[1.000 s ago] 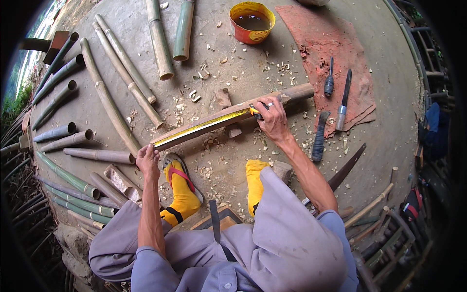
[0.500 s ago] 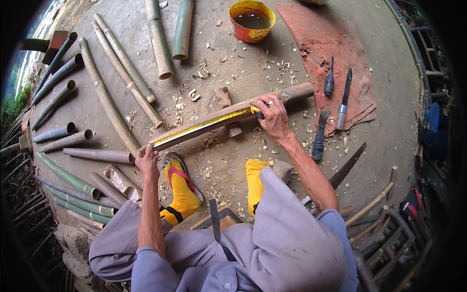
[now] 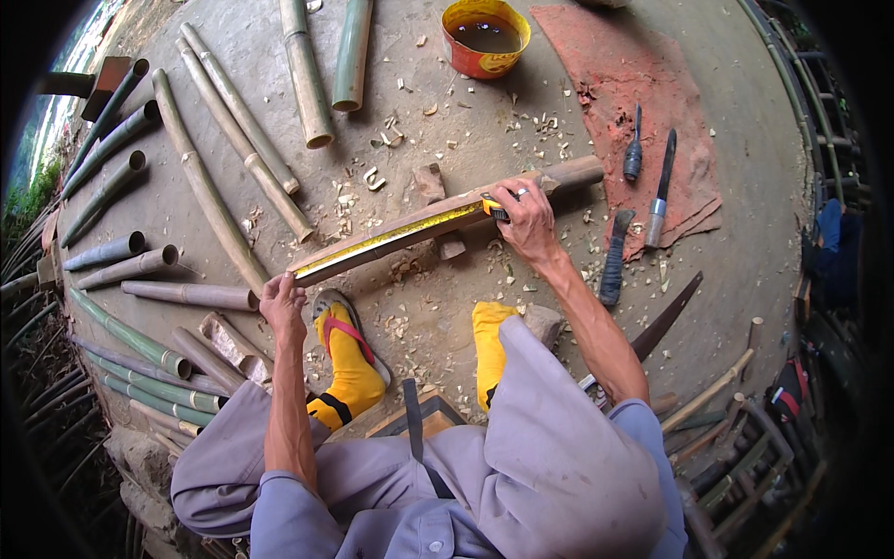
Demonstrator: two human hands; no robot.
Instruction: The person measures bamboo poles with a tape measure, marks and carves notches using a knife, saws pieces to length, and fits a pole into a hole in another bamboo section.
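I see the tape lying along the bamboo, left hand pinching its end, right hand gripping its case.

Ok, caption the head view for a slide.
Left hand and right hand holding an extended yellow tape measure along a brown bamboo pole amid pale chips.

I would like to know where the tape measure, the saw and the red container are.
Tape measure (image 3: 428,224): head view, yellow blade.
Saw (image 3: 666,320): head view, dark blade.
Red container (image 3: 486,64): head view, outer wall.

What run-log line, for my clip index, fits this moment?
left hand: at end of tape blade; right hand: holding tape measure; tape blade: extended along pole
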